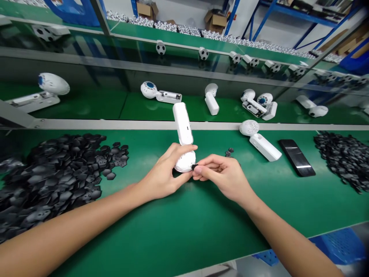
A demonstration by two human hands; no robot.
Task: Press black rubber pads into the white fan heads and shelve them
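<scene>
My left hand is closed around the round head of a white plastic device, whose long body points away from me. Thumb and fingers grip the head from both sides. At the head's right side, my right hand pinches a small black plastic piece against or close to the white shell; whether it is seated there I cannot tell. A few small black pieces lie on the green table just beyond my right hand.
A large pile of black pentagon-like pieces covers the left; another black heap lies far right. A white device and a black phone rest at right. More white devices stand on the green shelf behind a metal rail.
</scene>
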